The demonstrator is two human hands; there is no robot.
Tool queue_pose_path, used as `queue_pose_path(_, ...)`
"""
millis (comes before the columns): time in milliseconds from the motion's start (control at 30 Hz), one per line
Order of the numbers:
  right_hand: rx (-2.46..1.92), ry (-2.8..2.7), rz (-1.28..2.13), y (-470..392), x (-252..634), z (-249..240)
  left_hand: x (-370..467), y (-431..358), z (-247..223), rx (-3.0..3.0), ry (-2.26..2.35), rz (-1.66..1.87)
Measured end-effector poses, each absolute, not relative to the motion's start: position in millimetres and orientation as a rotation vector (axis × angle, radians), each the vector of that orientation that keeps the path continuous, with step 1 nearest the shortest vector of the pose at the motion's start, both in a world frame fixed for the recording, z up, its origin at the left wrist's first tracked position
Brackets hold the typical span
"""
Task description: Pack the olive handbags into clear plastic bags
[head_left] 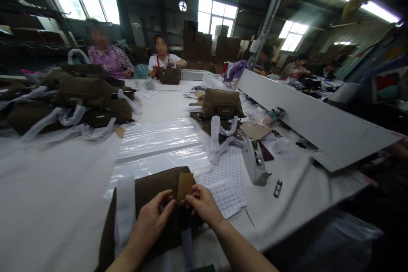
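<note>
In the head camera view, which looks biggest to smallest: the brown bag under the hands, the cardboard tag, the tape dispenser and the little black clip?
1. Brown bag, by far the largest.
2. Tape dispenser.
3. Cardboard tag, pinched by the left hand and right hand; being nearer the camera, it may rival the dispenser.
4. Black clip, smallest.

Both forearms enter from six o'clock and converge toward twelve, the left hand [153, 216] half-curled with thumb and forefinger pinched, the right hand [202, 204] at its three o'clock, knuckles up, fingertips closed together.
</note>
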State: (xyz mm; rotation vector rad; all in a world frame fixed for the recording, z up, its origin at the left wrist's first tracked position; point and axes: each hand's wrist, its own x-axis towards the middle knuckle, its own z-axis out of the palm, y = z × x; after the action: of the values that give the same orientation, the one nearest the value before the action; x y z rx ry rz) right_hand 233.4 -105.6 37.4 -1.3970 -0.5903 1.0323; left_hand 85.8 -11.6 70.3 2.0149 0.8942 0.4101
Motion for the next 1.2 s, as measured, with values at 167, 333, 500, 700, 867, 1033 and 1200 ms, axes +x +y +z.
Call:
queue_pose_path(167, -1.411, -0.706, 1.139, -93.4, 233.6, 42.4, 105.3, 14.1, 87.2, 1.979, 0.882, 0.432)
queue_pose_path(333, -1.456, -0.754, 1.144, -88.2, 236.6, 41.1, 118.7, 33.3, 100.0, 2.008, 0.796, 0.364)
queue_pose_path(500, -1.515, -0.826, 0.924, -91.0, 242.1, 40.0, 93.9, 24.9, 102.7, 2.068, 0.813, 0.236)
queue_pose_path(700, -1.543, -1.607, 1.025, -73.9, 256.0, 68.5, 51.9, -0.7, 96.1, 2.037, 0.850, -0.057)
queue_pose_path(867, -1.487, -2.413, 1.018, -43.4, 254.1, 89.1, 53.0, -23.3, 75.7, 1.879, 0.805, -0.071)
queue_pose_path(1033, -1.633, -1.947, 0.708, -56.6, 255.4, 95.2, 63.9, -44.3, 40.5, 1.479, 0.856, -0.022)
queue_pose_path(1200, -1.850, -1.164, 0.734, -105.5, 258.0, 82.3, 69.4, -53.8, 17.1, 1.370, 0.859, 0.055)
